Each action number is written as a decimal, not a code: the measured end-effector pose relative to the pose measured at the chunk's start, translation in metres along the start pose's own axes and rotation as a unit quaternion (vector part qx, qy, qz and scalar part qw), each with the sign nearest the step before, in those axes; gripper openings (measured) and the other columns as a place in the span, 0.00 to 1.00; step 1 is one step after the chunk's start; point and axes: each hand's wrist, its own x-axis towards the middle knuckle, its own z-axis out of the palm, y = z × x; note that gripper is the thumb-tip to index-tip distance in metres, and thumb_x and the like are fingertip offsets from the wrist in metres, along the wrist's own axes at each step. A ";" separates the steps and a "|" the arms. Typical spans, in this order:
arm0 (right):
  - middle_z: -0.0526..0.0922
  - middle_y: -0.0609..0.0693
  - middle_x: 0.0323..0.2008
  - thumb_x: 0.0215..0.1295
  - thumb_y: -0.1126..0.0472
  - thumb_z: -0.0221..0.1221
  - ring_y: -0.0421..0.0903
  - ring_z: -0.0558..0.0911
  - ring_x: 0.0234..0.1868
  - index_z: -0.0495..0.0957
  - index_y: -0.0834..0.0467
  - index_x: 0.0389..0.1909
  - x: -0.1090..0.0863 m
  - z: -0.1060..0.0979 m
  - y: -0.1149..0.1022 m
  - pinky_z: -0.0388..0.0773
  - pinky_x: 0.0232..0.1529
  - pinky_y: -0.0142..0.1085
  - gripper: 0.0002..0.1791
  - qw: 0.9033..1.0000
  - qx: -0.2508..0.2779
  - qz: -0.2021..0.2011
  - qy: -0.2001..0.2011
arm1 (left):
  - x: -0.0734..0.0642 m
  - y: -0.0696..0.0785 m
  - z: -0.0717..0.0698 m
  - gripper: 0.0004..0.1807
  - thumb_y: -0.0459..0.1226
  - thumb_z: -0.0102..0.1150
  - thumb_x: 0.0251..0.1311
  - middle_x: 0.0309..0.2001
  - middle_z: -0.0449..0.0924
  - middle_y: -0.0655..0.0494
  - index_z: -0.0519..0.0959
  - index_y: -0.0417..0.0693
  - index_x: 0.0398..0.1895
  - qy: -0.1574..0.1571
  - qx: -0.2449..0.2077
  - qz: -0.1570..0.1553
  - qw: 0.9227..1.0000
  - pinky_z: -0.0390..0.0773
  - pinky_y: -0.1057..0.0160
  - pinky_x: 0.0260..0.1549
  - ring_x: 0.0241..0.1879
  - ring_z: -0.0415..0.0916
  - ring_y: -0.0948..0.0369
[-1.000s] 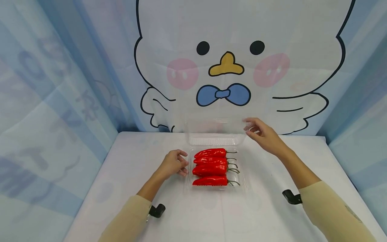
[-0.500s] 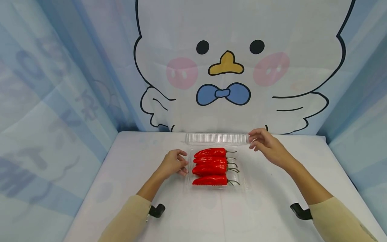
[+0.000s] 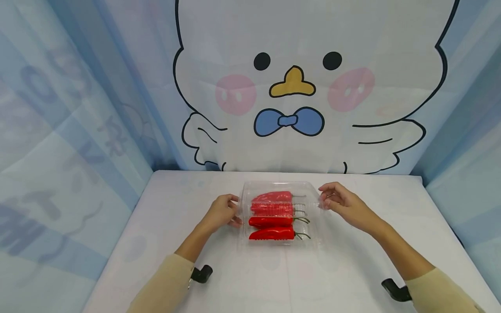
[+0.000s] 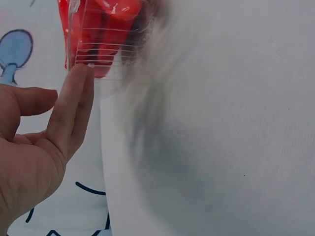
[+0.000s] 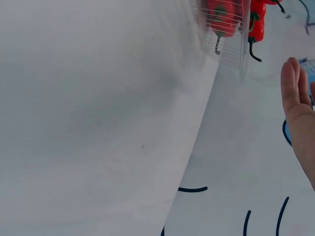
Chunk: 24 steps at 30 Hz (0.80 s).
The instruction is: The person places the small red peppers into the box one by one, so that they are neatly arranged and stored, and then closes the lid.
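Observation:
A clear plastic hinged box (image 3: pixel 282 242) sits mid-table with several red chili peppers (image 3: pixel 272 233) side by side in its base, green stems to the right. Its clear lid (image 3: pixel 279 186) is tilted forward over the rear peppers. My left hand (image 3: pixel 221 212) is at the box's left side; in the left wrist view its straight fingers (image 4: pixel 74 98) reach the ribbed wall and the thumb stands apart. My right hand (image 3: pixel 344 206) holds the lid's right front corner between fingers and thumb. In the right wrist view the right fingers (image 5: pixel 290 86) show beside the lid, thumb hidden.
The table (image 3: pixel 176 191) has a white cover. Behind it hangs a cloth (image 3: pixel 289 152) with a cartoon bird, and pale blue curtains (image 3: pixel 70 152) close in both sides. Black camera mounts (image 3: pixel 202 274) stick out from the wrists.
The right hand has come toward me and down, swinging the lid from upright at the back to over the rear peppers. The left hand has stayed nearly still beside the box.

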 end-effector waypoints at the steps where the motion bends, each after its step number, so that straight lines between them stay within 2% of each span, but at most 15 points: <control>1: 0.78 0.59 0.50 0.77 0.66 0.56 0.37 0.82 0.47 0.67 0.68 0.64 -0.001 0.001 0.000 0.81 0.52 0.21 0.20 1.000 0.000 0.005 -0.001 | -0.001 0.001 -0.002 0.20 0.31 0.52 0.74 0.45 0.80 0.40 0.72 0.35 0.66 0.003 -0.001 0.000 1.000 0.89 0.61 0.28 0.28 0.87 0.56; 6: 0.79 0.57 0.52 0.75 0.65 0.59 0.40 0.81 0.51 0.69 0.64 0.65 -0.008 0.006 0.000 0.80 0.52 0.21 0.22 0.999 -0.012 0.029 -0.006 | -0.008 0.005 -0.013 0.23 0.41 0.46 0.80 0.48 0.83 0.37 0.70 0.32 0.67 0.003 -0.009 0.012 1.000 0.91 0.57 0.33 0.37 0.88 0.48; 9: 0.79 0.56 0.52 0.75 0.64 0.59 0.43 0.81 0.53 0.69 0.61 0.65 -0.012 0.009 0.000 0.81 0.52 0.21 0.22 0.999 -0.018 0.039 -0.006 | -0.015 0.009 -0.019 0.29 0.48 0.43 0.81 0.51 0.82 0.35 0.68 0.32 0.69 -0.024 0.013 0.014 1.000 0.91 0.55 0.38 0.41 0.88 0.48; 12: 0.79 0.55 0.52 0.74 0.64 0.60 0.43 0.81 0.53 0.70 0.60 0.65 -0.014 0.011 0.003 0.81 0.52 0.22 0.22 0.999 -0.015 0.041 -0.007 | -0.023 0.013 -0.023 0.32 0.53 0.44 0.79 0.54 0.81 0.36 0.67 0.35 0.71 -0.060 0.049 0.003 0.997 0.91 0.54 0.41 0.42 0.87 0.51; 17: 0.79 0.57 0.52 0.72 0.65 0.62 0.41 0.81 0.52 0.70 0.63 0.65 -0.017 0.016 0.011 0.82 0.51 0.24 0.23 0.999 0.001 0.039 -0.014 | -0.034 0.018 -0.027 0.33 0.52 0.50 0.75 0.53 0.83 0.39 0.67 0.37 0.71 -0.120 0.079 -0.027 0.989 0.91 0.52 0.41 0.42 0.87 0.51; 21: 0.79 0.58 0.52 0.71 0.66 0.63 0.42 0.81 0.52 0.70 0.63 0.64 -0.019 0.020 0.018 0.83 0.51 0.24 0.23 0.999 0.005 0.041 -0.016 | -0.039 0.019 -0.029 0.33 0.49 0.55 0.72 0.49 0.86 0.42 0.68 0.35 0.70 -0.161 0.100 -0.033 0.981 0.91 0.53 0.40 0.40 0.88 0.51; 24: 0.79 0.57 0.52 0.70 0.66 0.63 0.43 0.82 0.51 0.70 0.62 0.65 -0.020 0.023 0.022 0.84 0.50 0.25 0.24 0.999 0.002 0.046 -0.017 | -0.038 0.016 -0.029 0.32 0.47 0.61 0.69 0.44 0.87 0.46 0.71 0.35 0.68 -0.179 0.114 -0.034 0.977 0.91 0.54 0.39 0.39 0.88 0.52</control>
